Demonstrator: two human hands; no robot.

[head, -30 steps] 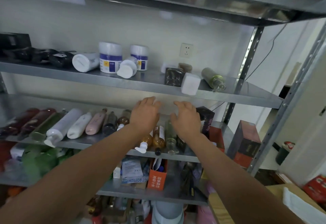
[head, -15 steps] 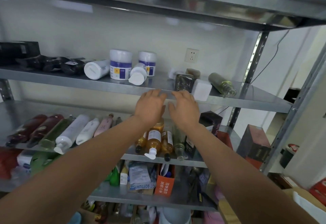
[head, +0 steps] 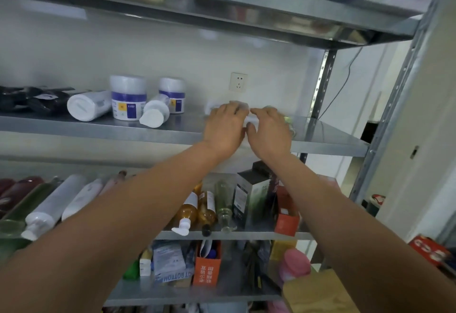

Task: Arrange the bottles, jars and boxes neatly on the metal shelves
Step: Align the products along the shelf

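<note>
Well left of the hands, on the same grey metal shelf (head: 328,135): glossy black bottles (head: 29,100) lying flat, then a white cylindrical bottle (head: 87,105) on its side. Closer to the hands: a tall white jar with a purple band (head: 127,98) upright, a small white squeeze bottle (head: 155,114) toppled just in front of it, and a second purple-banded white jar (head: 172,94) upright behind. Not yet set straight.

At the grip: left hand (head: 225,127) and right hand (head: 269,131) side by side, palms down, fingers bent forward over small items. A small white block (head: 249,121) glimpsed between them; a greenish glass item (head: 292,129) just showing at the right hand's outer edge. Cannot tell whether either hand is clasping anything or only resting on it.

One shelf below the hands: a row of lying bottles (head: 56,201) to the left, amber pump bottles (head: 190,211) and a dark upright carton (head: 251,196) directly beneath.

Judged part done: lower row fairly orderly, hand-level shelf largely outstanding.
</note>
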